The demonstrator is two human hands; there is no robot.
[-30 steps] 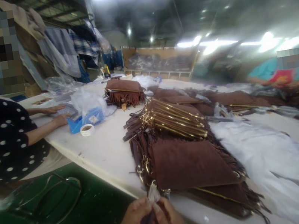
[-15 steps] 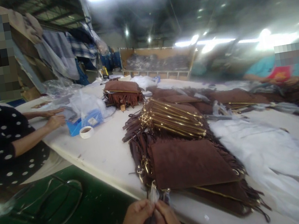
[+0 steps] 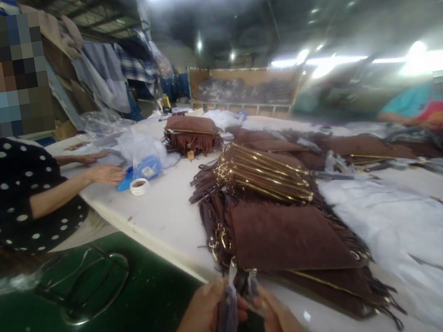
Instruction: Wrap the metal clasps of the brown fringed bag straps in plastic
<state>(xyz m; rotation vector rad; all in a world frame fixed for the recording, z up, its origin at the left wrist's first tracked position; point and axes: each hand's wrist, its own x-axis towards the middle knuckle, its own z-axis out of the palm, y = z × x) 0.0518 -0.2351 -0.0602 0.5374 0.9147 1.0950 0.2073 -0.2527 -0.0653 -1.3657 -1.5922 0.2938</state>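
We had a wrapped strap (image 3: pixel 227 328) gripped in the left hand (image 3: pixel 198 321), the right hand (image 3: pixel 286 321) seemingly pinching more plastic (image 3: pixel 252 285); straps (image 3: pixel 211 215) beside the bag (image 3: pixel 287 237) lay bare!

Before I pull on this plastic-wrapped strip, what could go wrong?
The strip in your left hand seems to reach the top brown bag, so a tug might drag it toward the edge of the table. The bags beneath lie askew, so the pile could slip. The gold clips could snag nearby straps.
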